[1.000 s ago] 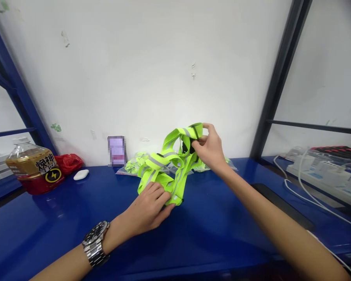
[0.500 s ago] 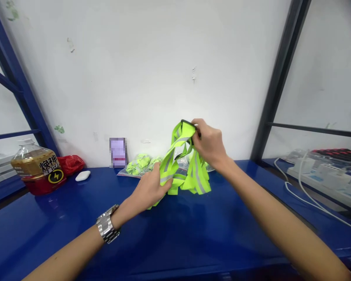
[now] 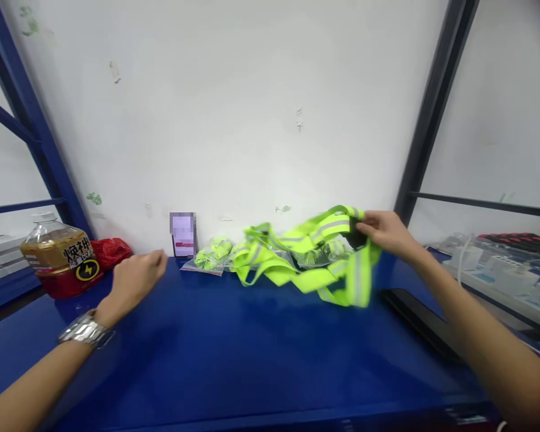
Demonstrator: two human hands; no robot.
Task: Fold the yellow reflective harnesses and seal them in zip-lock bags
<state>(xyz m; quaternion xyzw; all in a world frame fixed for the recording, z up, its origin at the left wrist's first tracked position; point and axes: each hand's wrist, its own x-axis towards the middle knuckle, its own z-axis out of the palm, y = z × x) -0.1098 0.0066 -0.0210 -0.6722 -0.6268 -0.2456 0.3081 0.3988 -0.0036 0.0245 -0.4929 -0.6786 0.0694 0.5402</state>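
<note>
A neon-yellow reflective strap vest with grey bands stretches across the back of the blue table. My right hand pinches its right end at a black patch and holds it just above the table. My left hand, wristwatch on the wrist, hovers at the left with curled fingers that hold nothing, apart from the vest. Clear bags with folded yellow vests lie against the wall behind the vest.
A drink bottle and a red bag stand at the far left. A small card leans on the white wall. A black flat bar lies at the right. White power strips and cables fill the right shelf.
My right hand has pulled the vest to the right and lower, so it is stretched out. My left hand has let go of it and swung left.
</note>
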